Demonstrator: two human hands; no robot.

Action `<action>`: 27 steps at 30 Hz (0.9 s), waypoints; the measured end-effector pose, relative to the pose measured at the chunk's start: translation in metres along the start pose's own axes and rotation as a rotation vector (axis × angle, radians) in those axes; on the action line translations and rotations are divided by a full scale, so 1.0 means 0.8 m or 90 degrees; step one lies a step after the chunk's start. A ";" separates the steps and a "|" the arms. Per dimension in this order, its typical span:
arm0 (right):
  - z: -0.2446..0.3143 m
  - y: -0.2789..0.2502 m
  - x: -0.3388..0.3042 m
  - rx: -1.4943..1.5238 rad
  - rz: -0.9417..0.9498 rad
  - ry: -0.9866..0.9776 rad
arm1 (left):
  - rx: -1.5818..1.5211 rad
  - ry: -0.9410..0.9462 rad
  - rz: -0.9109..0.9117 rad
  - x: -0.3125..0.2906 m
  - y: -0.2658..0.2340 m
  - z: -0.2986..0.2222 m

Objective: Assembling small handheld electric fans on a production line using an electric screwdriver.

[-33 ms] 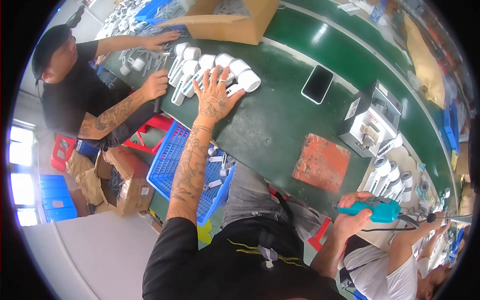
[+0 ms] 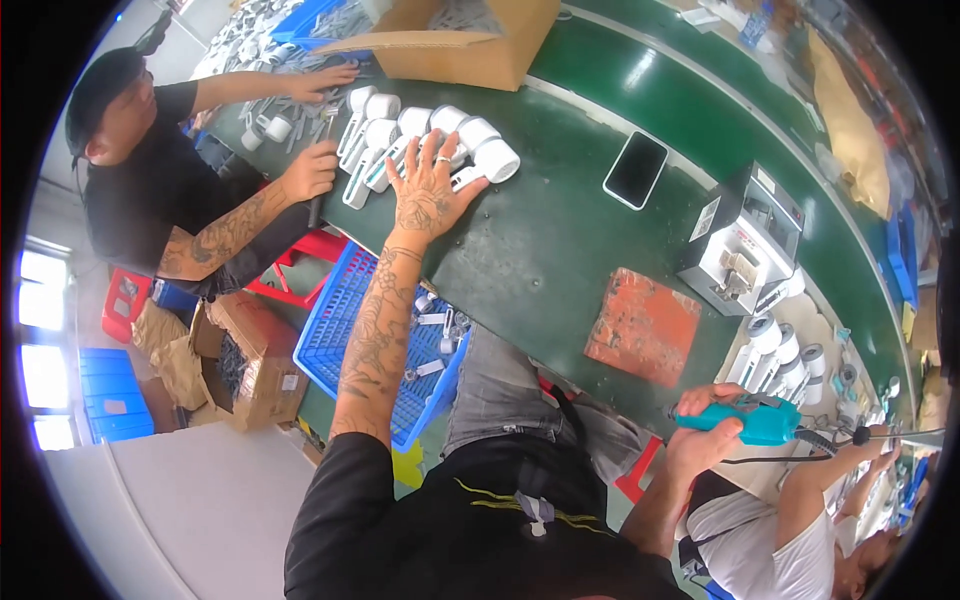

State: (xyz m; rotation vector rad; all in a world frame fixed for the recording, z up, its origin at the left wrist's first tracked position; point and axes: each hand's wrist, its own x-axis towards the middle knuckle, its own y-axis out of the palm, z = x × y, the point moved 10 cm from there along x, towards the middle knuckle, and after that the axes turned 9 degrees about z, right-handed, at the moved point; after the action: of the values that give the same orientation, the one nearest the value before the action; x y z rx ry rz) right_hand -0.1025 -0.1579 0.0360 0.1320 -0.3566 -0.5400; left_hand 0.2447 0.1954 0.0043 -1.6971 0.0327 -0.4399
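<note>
My left hand [image 2: 428,205] reaches over a cluster of white round-headed parts with flat handles [image 2: 495,160]. Its fingers are spread and rest on the nearest handles, not closed round any of them. A ring shows on one finger. In my right hand [image 2: 700,440], at the lower right, is a teal electric screwdriver [image 2: 755,420] with a dark cable, held roughly level, its tip pointing left. The fingers wrap its body near the front. Beyond it, by the bench edge, stand more white round-headed parts [image 2: 765,335].
A rusty red block [image 2: 643,325], a black phone [image 2: 636,170] and a boxy black-and-white machine [image 2: 742,245] sit on the green bench [image 2: 520,270]. A blue basket [image 2: 330,335] with parts stands below. An open carton [image 2: 450,55] is at the back. Co-workers sit left and right.
</note>
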 end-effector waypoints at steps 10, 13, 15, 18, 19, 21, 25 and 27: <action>0.020 -0.006 -0.011 -0.028 -0.023 0.012 | -0.375 0.146 -0.136 -0.051 -0.122 -0.160; 0.030 -0.029 -0.023 -0.010 -0.020 0.014 | -0.547 0.328 0.107 -0.099 -0.112 -0.353; 0.035 -0.042 -0.032 0.005 -0.041 0.031 | -0.570 0.507 0.153 -0.140 -0.077 -0.465; 0.041 -0.058 -0.046 0.011 -0.064 0.033 | -0.452 0.503 0.345 -0.158 -0.023 -0.572; 0.045 -0.063 -0.050 0.012 -0.064 0.031 | -0.382 0.497 0.368 -0.161 -0.008 -0.594; 0.051 -0.072 -0.059 0.007 -0.069 0.042 | -0.310 0.492 0.389 -0.164 0.016 -0.612; 0.059 -0.090 -0.071 -0.004 -0.092 0.028 | -0.333 0.463 0.403 -0.161 0.051 -0.614; 0.058 -0.095 -0.067 -0.030 -0.086 0.034 | -0.346 0.447 0.375 -0.155 0.053 -0.597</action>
State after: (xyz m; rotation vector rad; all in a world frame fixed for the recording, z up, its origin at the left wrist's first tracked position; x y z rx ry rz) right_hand -0.1983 -0.1957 0.0468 0.1258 -0.2849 -0.6765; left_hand -0.0062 -0.2312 -0.0182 -1.8603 1.2219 -0.5842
